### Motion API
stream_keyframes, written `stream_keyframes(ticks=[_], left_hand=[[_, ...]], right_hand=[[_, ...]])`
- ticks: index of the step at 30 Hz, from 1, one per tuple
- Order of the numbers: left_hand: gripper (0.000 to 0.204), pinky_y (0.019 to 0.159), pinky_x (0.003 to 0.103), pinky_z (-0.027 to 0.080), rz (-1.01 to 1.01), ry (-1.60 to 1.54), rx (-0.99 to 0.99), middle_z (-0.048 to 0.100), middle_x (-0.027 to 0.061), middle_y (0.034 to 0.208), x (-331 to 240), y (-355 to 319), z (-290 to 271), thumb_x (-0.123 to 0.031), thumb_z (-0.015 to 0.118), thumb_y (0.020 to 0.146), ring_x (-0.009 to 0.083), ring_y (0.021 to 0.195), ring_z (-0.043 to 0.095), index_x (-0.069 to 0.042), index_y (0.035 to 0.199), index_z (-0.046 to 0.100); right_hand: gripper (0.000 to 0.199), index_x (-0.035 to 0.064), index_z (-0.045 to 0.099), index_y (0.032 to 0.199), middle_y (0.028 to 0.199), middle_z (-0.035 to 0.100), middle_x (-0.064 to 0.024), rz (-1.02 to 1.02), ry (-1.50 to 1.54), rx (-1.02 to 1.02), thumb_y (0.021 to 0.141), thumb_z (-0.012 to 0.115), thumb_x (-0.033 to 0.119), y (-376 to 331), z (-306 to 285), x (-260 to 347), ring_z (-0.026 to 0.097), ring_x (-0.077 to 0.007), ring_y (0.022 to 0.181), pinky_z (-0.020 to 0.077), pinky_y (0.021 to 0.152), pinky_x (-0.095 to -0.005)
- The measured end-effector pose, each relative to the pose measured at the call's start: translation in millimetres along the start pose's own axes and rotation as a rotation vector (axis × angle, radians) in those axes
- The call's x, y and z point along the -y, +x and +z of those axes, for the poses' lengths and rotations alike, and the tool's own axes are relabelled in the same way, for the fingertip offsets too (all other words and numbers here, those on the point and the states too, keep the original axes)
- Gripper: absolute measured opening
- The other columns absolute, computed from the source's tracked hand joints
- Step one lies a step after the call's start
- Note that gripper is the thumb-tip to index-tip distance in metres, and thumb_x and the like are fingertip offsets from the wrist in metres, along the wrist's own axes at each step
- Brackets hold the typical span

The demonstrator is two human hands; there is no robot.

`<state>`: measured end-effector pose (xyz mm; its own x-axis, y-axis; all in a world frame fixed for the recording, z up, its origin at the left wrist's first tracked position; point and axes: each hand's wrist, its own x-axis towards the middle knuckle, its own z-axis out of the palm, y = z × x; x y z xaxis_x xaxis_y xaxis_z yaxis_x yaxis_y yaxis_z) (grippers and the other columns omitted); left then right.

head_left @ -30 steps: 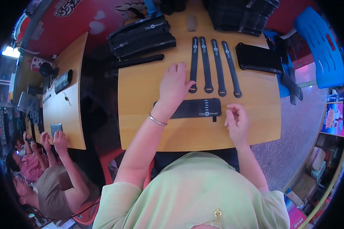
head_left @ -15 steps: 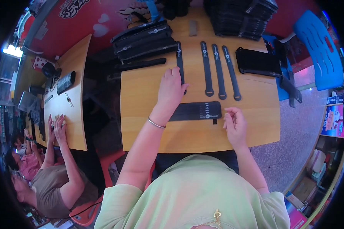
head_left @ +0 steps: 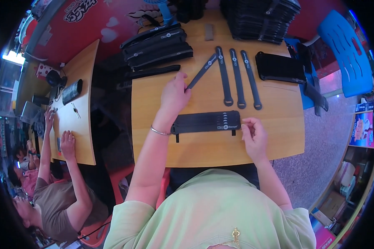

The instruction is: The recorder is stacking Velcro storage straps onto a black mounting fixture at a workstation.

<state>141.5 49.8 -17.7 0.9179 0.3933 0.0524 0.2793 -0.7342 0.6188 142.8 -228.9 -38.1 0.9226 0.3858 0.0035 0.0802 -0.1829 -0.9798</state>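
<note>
My left hand is closed on the lower end of a black strap, which slants up and to the right across the wooden table. That strap's far end lies against the first of three black straps set out side by side, each with a slotted end towards me: a left one, a middle one and a right one. Below them is a flat black fabric piece with pale crescent marks and two short tabs. Just off its right end, my right hand rests loosely curled and holds nothing, fingers apart.
A pile of folded black bags stands at the back left, a taller black stack at the back right. A black pouch lies near the right edge by a blue chair. Another person works at the left table.
My left hand has drawn back towards me and left, swinging the strap from nearly upright to a slant. The fabric piece's left end now shows. The right hand has barely moved.
</note>
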Motion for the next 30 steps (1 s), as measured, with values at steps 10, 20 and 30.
stream_keyframes(ticks=[10, 20, 30], left_hand=[[0.009, 0.057, 0.037, 0.045, 0.158, -0.136, -0.254, 0.054, 0.0149, 0.075, -14, -34, -8, 0.001, 0.059, 0.077, 0.0309, 0.065, 0.057, 0.0, 0.085, 0.057], [0.008, 0.058, 0.034, 0.047, 0.18, -0.161, -0.311, 0.059, 0.015, 0.08, -30, -48, -36, 0.003, 0.057, 0.08, 0.0306, 0.065, 0.058, 0.0, 0.088, 0.058], [0.013, 0.051, 0.022, 0.045, 0.075, -0.172, -0.407, 0.059, 0.0085, 0.074, -62, -117, -119, 0.012, 0.059, 0.078, 0.0149, 0.057, 0.06, 0.002, 0.085, 0.061]], right_hand=[[0.018, 0.0018, 0.06, 0.103, 0.089, 0.061, -0.0075, -0.085, -0.176, 0.009, 0.085, 0.06, 0.002, 11, 7, 25, 0.059, -0.0153, 0.077, 0.0473, 0.069, -0.0259], [0.041, -0.0085, 0.05, 0.121, 0.13, 0.048, -0.017, -0.566, -0.889, 0.212, 0.083, 0.056, 0.007, 105, 52, 24, 0.046, -0.0293, 0.116, 0.0417, 0.094, -0.0374], [0.04, -0.0058, 0.05, 0.122, 0.127, 0.05, -0.0153, -0.515, -1.039, 0.222, 0.086, 0.052, 0.013, 117, 59, 22, 0.046, -0.0282, 0.112, 0.0425, 0.09, -0.0352]])
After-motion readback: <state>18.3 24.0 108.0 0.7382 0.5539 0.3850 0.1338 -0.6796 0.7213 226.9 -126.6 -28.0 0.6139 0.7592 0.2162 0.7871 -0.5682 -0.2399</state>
